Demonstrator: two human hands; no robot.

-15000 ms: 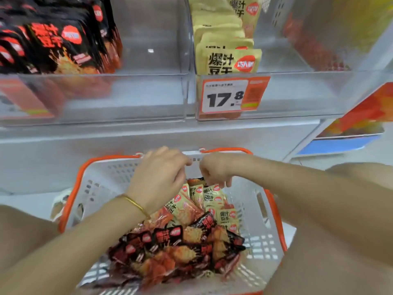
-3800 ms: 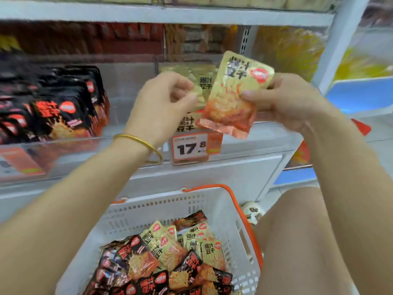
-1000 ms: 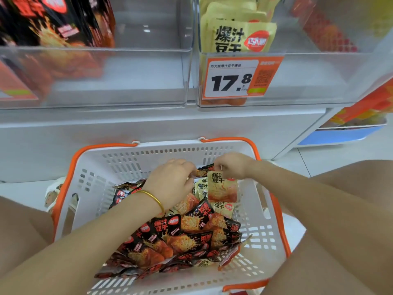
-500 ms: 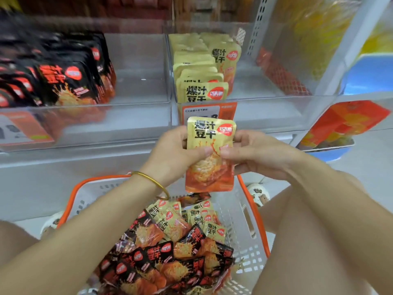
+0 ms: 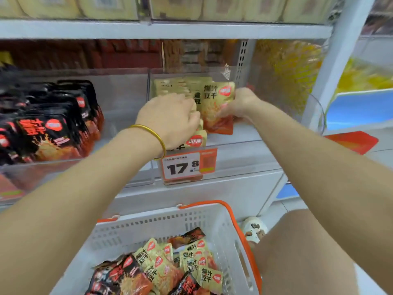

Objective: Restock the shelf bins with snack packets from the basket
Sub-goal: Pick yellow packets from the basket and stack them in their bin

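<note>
**Colleague:** Since both your arms are up at the shelf (image 5: pixel 212 29), how far along is the restock?

**Me:** Partway, I'd judge. The left clear bin (image 5: pixel 119 99) holds a packed run of black packets (image 5: pixel 49 133), though I think there's room beside them. The right clear bin (image 5: pixel 244 154), where I'm working, has a row of yellow packets (image 5: pixel 176 86) down its left side only, so the rest could take many more.

**Colleague:** And the basket?

**Me:** The white basket (image 5: pixel 214 222) below me is far from done. There's a heap of yellow basket packets (image 5: pixel 191 260) towards the back and black basket packets (image 5: pixel 121 277) nearer me, mixed where they meet. I'd say there are plenty of trips left for both bins.

**Colleague:** What are your hands doing?

**Me:** My left hand (image 5: pixel 170 116) has its fingers curled over the tops of the front packets in the row, holding them in place. My right hand (image 5: pixel 240 104) pinches one yellow packet (image 5: pixel 217 107) by its right edge. The packet is upright inside the right clear bin, just beside the row — I haven't let go of it yet. It wants seating against the row, I reckon, and then release.

**Colleague:** Anything else?

**Me:** The 17.8 price tag (image 5: pixel 187 167) sits on that bin's front wall, under my left wrist and its gold bangle (image 5: pixel 153 133).
</note>
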